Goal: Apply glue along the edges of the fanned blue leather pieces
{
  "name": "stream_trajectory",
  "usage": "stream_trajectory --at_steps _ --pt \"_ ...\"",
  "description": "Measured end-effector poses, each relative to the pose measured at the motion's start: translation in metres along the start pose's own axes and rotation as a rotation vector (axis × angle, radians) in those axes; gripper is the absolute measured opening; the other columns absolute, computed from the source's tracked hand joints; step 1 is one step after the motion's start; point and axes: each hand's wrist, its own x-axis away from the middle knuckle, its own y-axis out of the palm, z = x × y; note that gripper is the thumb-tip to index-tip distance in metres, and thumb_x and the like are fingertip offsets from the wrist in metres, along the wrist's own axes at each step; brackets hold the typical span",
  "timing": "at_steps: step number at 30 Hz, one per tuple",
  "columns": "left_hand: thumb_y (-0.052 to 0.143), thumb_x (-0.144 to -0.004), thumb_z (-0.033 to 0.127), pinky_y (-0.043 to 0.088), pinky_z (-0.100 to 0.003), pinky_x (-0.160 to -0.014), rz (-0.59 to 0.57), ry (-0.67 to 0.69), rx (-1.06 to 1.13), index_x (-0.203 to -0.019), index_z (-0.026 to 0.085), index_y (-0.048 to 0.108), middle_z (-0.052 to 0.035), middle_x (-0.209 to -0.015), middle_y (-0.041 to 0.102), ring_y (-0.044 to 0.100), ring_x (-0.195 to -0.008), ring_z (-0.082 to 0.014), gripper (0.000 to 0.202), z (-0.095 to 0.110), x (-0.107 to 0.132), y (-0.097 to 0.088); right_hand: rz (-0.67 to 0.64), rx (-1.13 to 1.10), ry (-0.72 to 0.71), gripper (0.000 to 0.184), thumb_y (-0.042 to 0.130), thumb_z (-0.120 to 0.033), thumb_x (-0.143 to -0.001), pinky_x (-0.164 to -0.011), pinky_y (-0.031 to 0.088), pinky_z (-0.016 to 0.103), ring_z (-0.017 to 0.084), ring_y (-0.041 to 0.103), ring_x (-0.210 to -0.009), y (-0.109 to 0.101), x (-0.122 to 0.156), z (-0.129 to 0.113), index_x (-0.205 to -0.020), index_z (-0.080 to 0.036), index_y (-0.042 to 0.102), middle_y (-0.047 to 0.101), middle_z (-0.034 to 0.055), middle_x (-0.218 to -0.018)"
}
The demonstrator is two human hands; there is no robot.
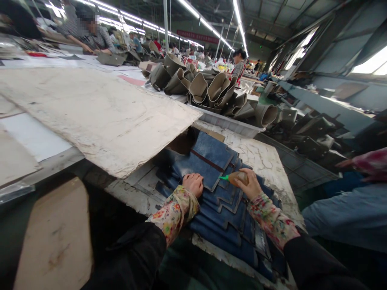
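Your left hand (193,184) rests knuckles-down on the stacked blue panels (211,161), your right hand (249,183) just beside it at three o'clock, gripping a small bottle (237,177); only a narrow strip of blue shows between them. At ten o'clock, a large worn board (99,112) overhangs the stack, closing off that side. At twelve o'clock, a white tray (229,124) heaped with curled grey pieces (211,88) walls the far edge. Bare, cracked tabletop (266,161) lies open at two o'clock. A neighbour's sleeve (370,163) reaches in at three o'clock, well apart from you.
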Motion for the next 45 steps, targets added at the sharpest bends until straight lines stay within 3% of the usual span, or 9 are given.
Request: stream_trajectory --at_steps 4,10,16,28,32,36,45 --pt "0.044 -0.085 0.024 0.031 -0.038 -0.092 0.006 -0.006 0.010 -0.099 0.024 0.062 0.0006 -0.107 0.064 0.053 -0.103 -0.0178 0.023 -0.001 -0.001 0.002 -0.040 0.002 -0.110 0.038 0.058 -0.037 -0.080 -0.088 0.046 0.041 0.022 0.050 -0.101 -0.002 0.003 -0.004 -0.111 -0.016 0.047 0.053 0.0105 -0.105" --pt "0.043 -0.085 0.023 0.031 -0.038 -0.092 0.000 -0.009 0.008 -0.098 0.024 0.062 0.0007 -0.107 0.065 0.054 -0.103 -0.0174 0.023 0.000 -0.001 0.000 0.051 0.071 -0.073 0.039 0.058 -0.038 -0.079 -0.088 0.045 0.046 0.025 0.050 -0.100 -0.004 -0.008 0.004 -0.109 -0.015 0.047 0.052 0.0117 -0.104" --pt "0.042 -0.086 0.024 0.031 -0.038 -0.093 0.004 -0.007 0.011 -0.099 0.024 0.062 0.0006 -0.108 0.065 0.053 -0.104 -0.0176 0.024 -0.001 -0.001 0.001 0.020 0.074 -0.149 0.040 0.058 -0.039 -0.081 -0.089 0.046 0.044 0.024 0.050 -0.101 -0.001 -0.008 0.002 -0.111 -0.016 0.046 0.053 0.0111 -0.105" --pt "0.043 -0.085 0.023 0.032 -0.038 -0.092 0.012 -0.005 0.007 -0.098 0.025 0.061 0.0002 -0.105 0.065 0.054 -0.102 -0.0172 0.022 -0.002 -0.001 0.001 0.069 0.078 -0.069 0.043 0.058 -0.044 -0.078 -0.095 0.042 0.047 0.026 0.049 -0.106 -0.008 -0.019 0.001 -0.110 -0.017 0.048 0.052 0.0120 -0.107" --pt "0.042 -0.087 0.024 0.031 -0.038 -0.092 -0.004 0.002 0.004 -0.099 0.025 0.061 0.0001 -0.106 0.065 0.053 -0.102 -0.0169 0.023 -0.002 -0.001 0.001 0.058 0.110 -0.038 0.043 0.057 -0.045 -0.078 -0.095 0.042 0.048 0.026 0.049 -0.105 -0.001 -0.024 0.013 -0.109 -0.016 0.049 0.053 0.0122 -0.107" --pt "0.041 -0.087 0.024 0.031 -0.038 -0.092 -0.020 -0.008 -0.004 -0.099 0.024 0.061 -0.0001 -0.105 0.065 0.053 -0.101 -0.0170 0.023 -0.002 -0.002 -0.002 0.137 0.159 0.002 0.043 0.056 -0.046 -0.077 -0.092 0.043 0.047 0.027 0.049 -0.102 0.002 -0.034 0.028 -0.105 -0.015 0.051 0.053 0.0125 -0.104" --pt "0.042 -0.086 0.025 0.031 -0.038 -0.092 -0.008 -0.007 0.008 -0.098 0.024 0.061 0.0006 -0.106 0.064 0.053 -0.103 -0.0171 0.022 -0.004 -0.003 0.001 0.105 0.126 0.023 0.043 0.055 -0.047 -0.076 -0.093 0.043 0.045 0.025 0.049 -0.101 -0.001 -0.037 0.032 -0.105 -0.015 0.050 0.052 0.0123 -0.104"
